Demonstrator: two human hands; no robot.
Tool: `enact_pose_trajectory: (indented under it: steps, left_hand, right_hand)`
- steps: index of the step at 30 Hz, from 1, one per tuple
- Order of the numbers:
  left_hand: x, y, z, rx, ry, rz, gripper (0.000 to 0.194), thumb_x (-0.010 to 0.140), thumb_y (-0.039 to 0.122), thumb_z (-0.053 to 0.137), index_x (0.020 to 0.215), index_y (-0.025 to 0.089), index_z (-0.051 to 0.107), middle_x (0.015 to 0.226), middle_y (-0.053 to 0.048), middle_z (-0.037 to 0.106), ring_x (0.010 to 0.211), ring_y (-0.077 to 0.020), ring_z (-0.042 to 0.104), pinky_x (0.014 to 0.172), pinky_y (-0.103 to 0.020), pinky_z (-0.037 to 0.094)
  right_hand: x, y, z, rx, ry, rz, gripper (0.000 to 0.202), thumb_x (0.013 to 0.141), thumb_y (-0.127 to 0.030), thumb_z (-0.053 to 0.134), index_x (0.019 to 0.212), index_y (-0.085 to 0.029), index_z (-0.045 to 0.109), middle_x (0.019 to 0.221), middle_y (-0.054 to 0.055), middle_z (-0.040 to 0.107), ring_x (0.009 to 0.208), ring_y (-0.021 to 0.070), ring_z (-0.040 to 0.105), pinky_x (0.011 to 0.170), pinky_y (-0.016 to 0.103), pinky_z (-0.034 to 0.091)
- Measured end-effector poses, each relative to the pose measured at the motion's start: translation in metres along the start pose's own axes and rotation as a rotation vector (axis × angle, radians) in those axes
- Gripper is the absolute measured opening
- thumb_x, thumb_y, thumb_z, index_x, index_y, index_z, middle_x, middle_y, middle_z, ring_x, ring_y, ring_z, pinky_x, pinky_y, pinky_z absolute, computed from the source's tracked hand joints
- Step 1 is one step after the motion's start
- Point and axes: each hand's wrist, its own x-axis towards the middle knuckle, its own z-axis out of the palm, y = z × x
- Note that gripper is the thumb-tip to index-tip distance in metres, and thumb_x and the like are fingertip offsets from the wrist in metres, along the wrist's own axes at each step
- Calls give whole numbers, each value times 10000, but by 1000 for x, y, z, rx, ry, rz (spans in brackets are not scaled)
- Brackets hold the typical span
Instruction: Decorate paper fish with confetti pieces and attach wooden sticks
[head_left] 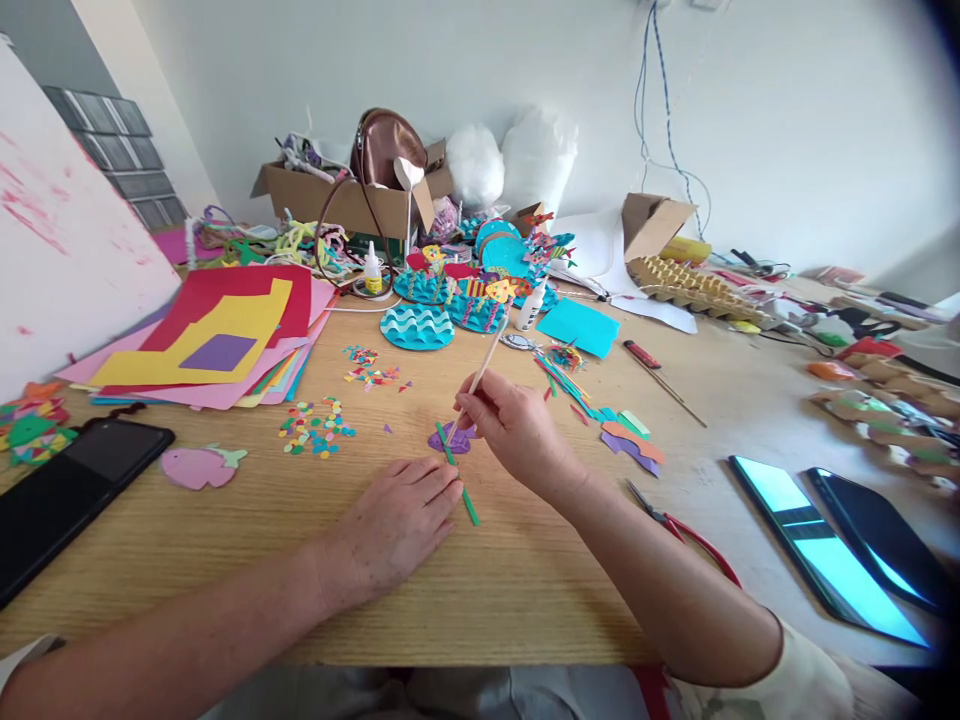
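Observation:
A thin wooden stick (491, 355) is pinched in my right hand (517, 428), its lower tip down at a green paper strip (469, 506). The strip lies slanted over a small purple fish shape (439, 441) on the table. My left hand (401, 515) rests palm down, its fingertips on the middle of the strip, fingers close together. Part of the purple shape is hidden behind the right fingers. Left of the hands lie round paper dots (315, 428), small paper triangles (373, 376) and a pink paper fish (199, 467).
Coloured paper sheets (274, 330) are stacked at the left, beside a black phone (82, 490). Red-handled scissors (694, 535) and two phones (825, 550) lie right. Glue bottles (532, 305), blue wavy crafts (417, 327) and a cardboard box (330, 200) stand behind.

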Motion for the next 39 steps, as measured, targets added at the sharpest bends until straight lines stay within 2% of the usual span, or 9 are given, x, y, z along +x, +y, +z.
enact_pose_trajectory:
  steps: [7,18,39]
  left_hand:
    - [-1,-1,3,5,13,11,250,853,226,469,1075,134,534,1110,-56,577,1046,-213,479,888,-363,396]
    - [1,0,-1,-26,-21,0,245,847,225,475,1071,141,529,1100,-66,581,1023,-220,499,852,-374,416]
    - [0,0,1,-4,-18,1,254,851,235,478,1082,139,522,1106,-58,574,1025,-214,491,874,-375,410]
  right_hand:
    - [8,0,2,-11,-2,-2,96,833,-188,458,741,-191,484,587,-23,608,537,94,585,546,199,420]
    - [19,6,5,2,34,-17,89,820,-160,463,737,-187,480,572,-24,593,534,95,585,538,197,421]
    - [14,6,6,-12,35,-28,89,835,-195,443,759,-188,488,591,-18,610,554,102,599,561,207,436]
